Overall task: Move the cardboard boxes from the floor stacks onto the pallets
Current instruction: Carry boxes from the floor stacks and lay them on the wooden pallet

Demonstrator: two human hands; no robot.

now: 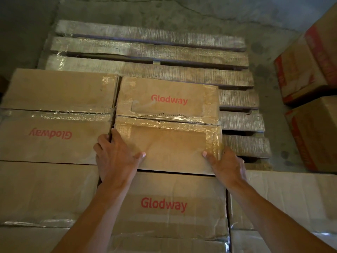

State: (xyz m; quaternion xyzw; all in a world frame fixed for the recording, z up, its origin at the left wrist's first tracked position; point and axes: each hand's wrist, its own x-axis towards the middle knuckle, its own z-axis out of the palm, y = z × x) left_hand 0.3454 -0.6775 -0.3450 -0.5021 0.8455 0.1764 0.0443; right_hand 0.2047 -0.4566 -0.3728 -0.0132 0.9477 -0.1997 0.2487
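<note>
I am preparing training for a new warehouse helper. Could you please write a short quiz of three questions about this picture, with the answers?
1. True or false: the left hand and the right hand both grip the middle box, one at each side.
2. The red word on the left box reads: A) upright, B) upside down, C) sideways.
3. Fill in: the far slats of the pallet carry ___ boxes.

Key: 1 true; 2 B; 3 no.
</note>
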